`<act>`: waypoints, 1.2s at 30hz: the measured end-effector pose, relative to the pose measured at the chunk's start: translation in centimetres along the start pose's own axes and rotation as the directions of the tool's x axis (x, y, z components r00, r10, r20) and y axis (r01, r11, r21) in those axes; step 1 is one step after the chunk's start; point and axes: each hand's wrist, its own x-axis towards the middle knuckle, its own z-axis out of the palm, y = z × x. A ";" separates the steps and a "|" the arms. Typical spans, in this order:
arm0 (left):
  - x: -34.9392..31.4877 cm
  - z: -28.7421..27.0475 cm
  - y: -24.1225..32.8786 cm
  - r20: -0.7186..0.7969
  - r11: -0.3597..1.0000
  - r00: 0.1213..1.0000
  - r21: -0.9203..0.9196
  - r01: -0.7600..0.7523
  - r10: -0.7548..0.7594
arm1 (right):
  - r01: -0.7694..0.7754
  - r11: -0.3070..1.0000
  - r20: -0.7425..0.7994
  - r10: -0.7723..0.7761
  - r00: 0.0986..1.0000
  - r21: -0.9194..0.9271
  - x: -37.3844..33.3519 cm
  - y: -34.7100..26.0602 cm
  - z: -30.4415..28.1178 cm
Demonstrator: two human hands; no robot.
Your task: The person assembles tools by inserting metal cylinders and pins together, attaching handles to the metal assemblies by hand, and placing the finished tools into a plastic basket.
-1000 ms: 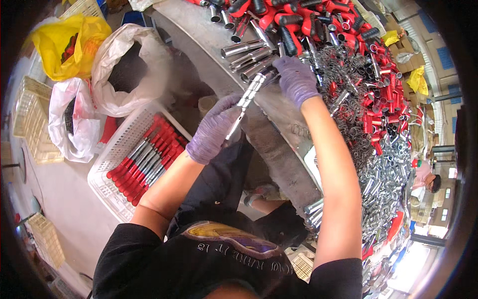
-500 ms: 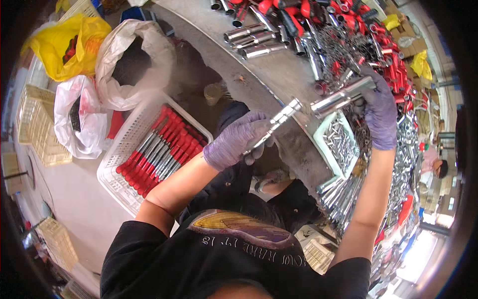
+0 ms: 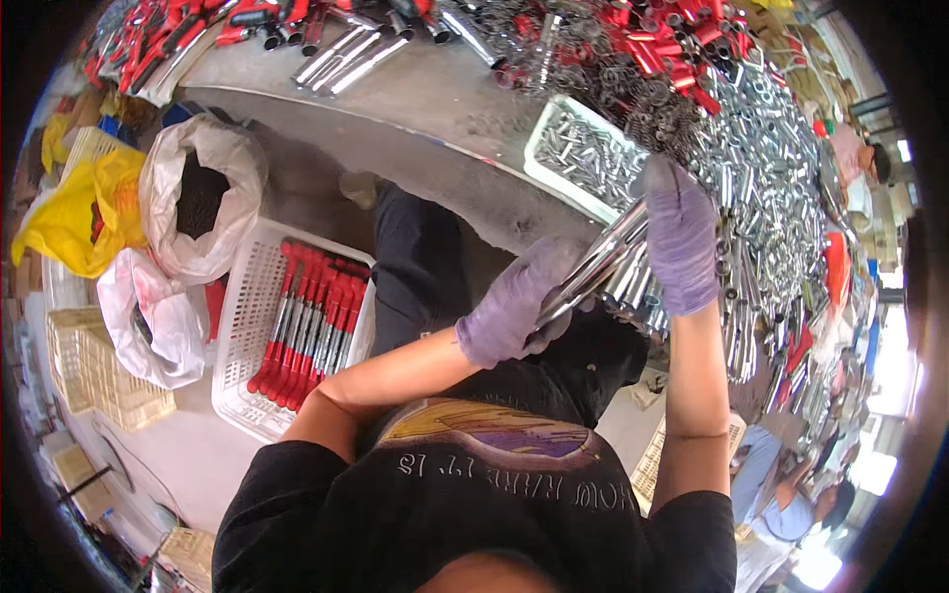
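My left hand (image 3: 519, 301), in a purple glove, is closed around the lower end of a shiny chrome metal rod (image 3: 598, 249), held tilted in front of my body. My gloved right hand (image 3: 682, 242) is closed at the rod's upper end, its fingers partly hidden and blurred. Just beyond the hands stands a pale tray (image 3: 539, 148) of small metal pins. A bundle of chrome rods (image 3: 638, 287) lies partly behind my right hand at the table edge. Whether a second metal part sits against the held rod, I cannot tell.
Loose springs (image 3: 662, 109), red sleeves (image 3: 647, 54) and many chrome parts (image 3: 771, 168) heap over the table (image 3: 435, 114). A white basket (image 3: 232, 346) of red-handled tools stands at left, beside open sacks (image 3: 247, 163) and a yellow bag (image 3: 49, 217). Another person (image 3: 791, 509) sits at far right.
My hands have come together: the slim rod in the left and the wide tube in the right were apart before. Both hands moved lower, and the view turned rightward.
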 end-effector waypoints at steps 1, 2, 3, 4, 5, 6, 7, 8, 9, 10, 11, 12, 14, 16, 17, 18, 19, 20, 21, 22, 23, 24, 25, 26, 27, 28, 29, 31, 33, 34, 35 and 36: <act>0.1 0.2 -0.3 0.012 1.000 1.000 -0.001 0.011 -0.011 | 0.016 1.000 -0.018 -0.016 1.000 0.002 -0.4 0.7 0.2; 0.1 0.4 -0.6 -0.023 1.000 1.000 0.016 0.005 -0.005 | 0.015 1.000 -0.021 -0.015 1.000 0.019 -0.8 1.2 0.0; -0.1 0.8 -0.9 -0.062 0.999 0.998 0.043 0.006 -0.003 | 0.002 1.000 -0.030 -0.002 1.000 0.024 -1.2 1.9 -0.3; -0.1 1.2 -0.8 -0.041 0.999 0.999 0.033 -0.023 0.024 | -0.025 0.994 -0.059 0.032 0.998 0.106 -1.4 2.6 -0.5; -0.1 1.2 -0.7 -0.039 0.999 0.999 0.040 -0.014 0.016 | -0.048 0.981 -0.084 0.065 0.994 0.188 -1.7 3.0 -0.7; 0.1 0.9 -0.5 -0.003 0.997 1.000 0.073 0.019 -0.019 | -0.106 0.951 -0.045 0.124 0.991 0.290 -2.0 2.8 -1.1; 0.1 0.9 -0.3 0.030 0.993 0.998 0.107 0.049 -0.053 | -0.104 0.950 -0.049 0.124 0.991 0.295 -2.1 2.8 -1.6; -0.3 1.2 0.0 -0.016 0.991 0.997 0.107 0.078 -0.077 | -0.169 0.934 -0.020 0.185 0.983 0.314 -2.1 2.9 -2.2; -0.4 1.3 -0.2 -0.017 0.991 0.997 0.114 0.076 -0.074 | -0.232 0.915 0.011 0.242 0.970 0.332 -2.1 3.0 -2.5; -0.5 1.3 -0.4 -0.048 0.989 0.995 0.117 0.092 -0.087 | -0.178 0.908 -0.044 0.209 0.977 0.380 -2.2 3.0 -2.2; -0.5 1.2 -0.7 -0.079 0.987 0.992 0.118 0.108 -0.099 | -0.174 0.907 -0.044 0.206 0.978 0.384 -2.2 3.3 -1.8; -0.6 1.1 -0.9 -0.083 0.987 0.991 0.118 0.110 -0.100 | -0.104 0.933 -0.087 0.142 0.986 0.346 -2.3 3.7 -1.4; -0.5 0.7 -1.3 -0.034 0.979 0.991 0.152 0.135 -0.132 | -0.091 0.943 -0.116 0.134 0.984 0.320 -2.7 3.6 -1.2; -0.3 1.1 -1.1 0.034 0.982 0.991 0.140 0.123 -0.129 | -0.148 0.939 -0.072 0.178 0.981 0.312 -3.0 2.6 -1.6; -0.3 1.4 -1.0 0.107 0.985 0.987 0.130 0.110 -0.124 | -0.202 0.932 -0.034 0.222 0.974 0.301 -3.1 2.4 -1.7; -0.4 1.5 -1.0 0.103 0.985 0.986 0.128 0.116 -0.130 | -0.164 0.934 -0.035 0.184 0.982 0.317 -3.2 2.5 -1.5; -0.7 1.7 -1.1 0.091 0.990 0.991 0.106 0.090 -0.100 | -0.171 0.932 -0.031 0.190 0.981 0.318 -3.4 2.3 -1.2; -0.9 1.8 -1.2 0.080 0.994 0.994 0.084 0.064 -0.071 | -0.163 0.951 -0.092 0.193 0.977 0.262 -3.8 1.7 -0.9; -1.0 1.9 -1.3 0.077 0.994 0.994 0.082 0.070 -0.076 | -0.157 0.966 -0.151 0.190 0.970 0.204 -4.0 1.4 -0.7; -1.2 2.0 -1.4 0.044 0.995 0.996 0.075 0.070 -0.073 | -0.091 0.973 -0.150 0.124 0.981 0.211 -4.1 1.8 -0.4; -1.3 2.1 -1.5 0.012 0.995 0.997 0.068 0.069 -0.070 | -0.098 0.973 -0.146 0.131 0.981 0.211 -4.1 1.9 -0.3; -1.4 2.1 -1.5 0.011 0.995 0.997 0.064 0.075 -0.076 | -0.119 0.971 -0.124 0.147 0.981 0.208 -4.1 1.8 -0.2; -1.5 2.2 -1.5 -0.030 0.994 0.996 0.060 0.089 -0.088 | -0.140 0.969 -0.101 0.163 0.981 0.205 -4.1 1.8 -0.1; -1.5 2.2 -1.6 -0.072 0.993 0.993 0.056 0.103 -0.098 | -0.086 0.975 -0.143 0.117 0.983 0.207 -4.5 1.6 0.2; -1.6 2.0 -1.5 -0.073 0.993 0.992 0.053 0.107 -0.103 | -0.091 0.974 -0.140 0.121 0.983 0.207 -4.6 1.5 0.1; -1.7 1.7 -1.5 -0.039 0.990 0.990 0.010 0.139 -0.138 | -0.085 0.977 -0.139 0.114 0.984 0.197 -4.7 1.4 0.1; -1.8 1.4 -1.6 -0.003 0.985 0.985 -0.032 0.171 -0.171 | -0.079 0.979 -0.137 0.105 0.985 0.188 -4.7 1.4 0.1; -1.9 1.0 -2.4 0.028 0.988 0.989 -0.054 0.147 -0.145 | -0.098 0.980 -0.128 0.121 0.984 0.176 -4.7 1.3 0.2; -2.1 1.0 -2.7 0.055 0.990 0.992 -0.078 0.118 -0.114 | -0.113 0.980 -0.115 0.133 0.984 0.163 -4.8 1.4 0.5; -2.1 1.1 -2.6 0.012 0.993 0.993 -0.021 0.115 -0.114 | -0.125 0.971 -0.102 0.148 0.984 0.204 -4.9 1.6 0.6; -2.2 1.3 -2.4 -0.031 0.993 0.993 0.036 0.113 -0.112 | -0.137 0.960 -0.088 0.163 0.983 0.245 -5.0 1.7 0.7; -2.2 1.4 -2.1 -0.038 0.993 0.993 0.033 0.111 -0.110 | -0.137 0.960 -0.081 0.161 0.984 0.246 -5.0 1.8 0.8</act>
